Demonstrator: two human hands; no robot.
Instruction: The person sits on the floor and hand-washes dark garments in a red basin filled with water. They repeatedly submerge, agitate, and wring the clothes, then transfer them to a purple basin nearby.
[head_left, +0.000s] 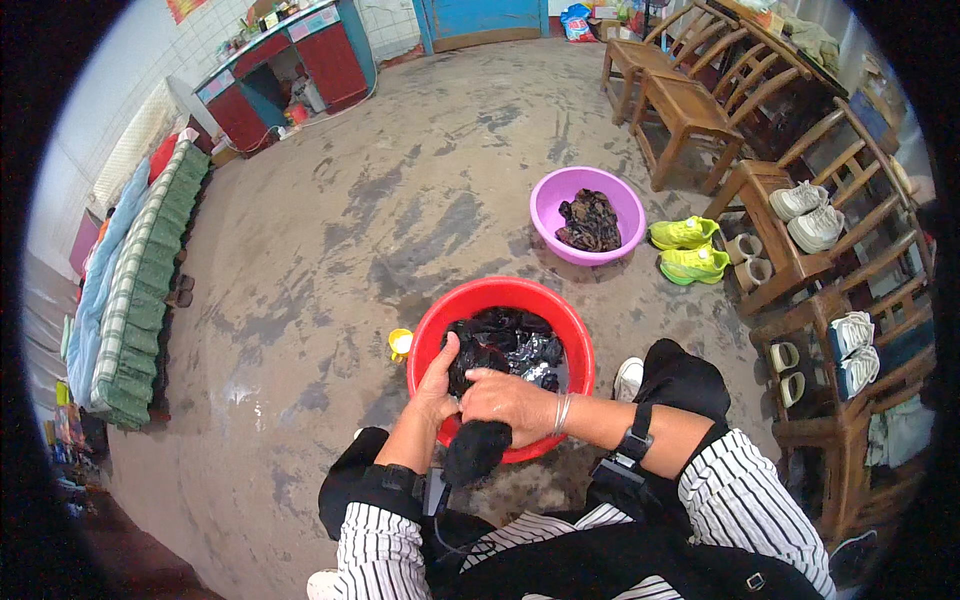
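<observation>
Over the near left part of a red plastic basin (588, 349), my left hand (437, 382) and my right hand (504, 405) are close together, both gripping a wet black cloth (474, 450). One end of the cloth hangs below my right hand, towards me, outside the basin's near rim; more black fabric lies just beyond my fingers. Dark wet clothes (525, 330) lie in water inside the basin. Whether that fabric and the held cloth are one piece, I cannot tell. A silver bangle is on my right wrist.
Beyond the basin stands a purple basin (544, 214) with dark wet clothing (592, 221). A yellow cup (400, 343) with white contents is left of the red basin. Yellow-green sneakers (686, 251) and wooden chairs (690, 112) stand at right, a covered bed (127, 300) at left.
</observation>
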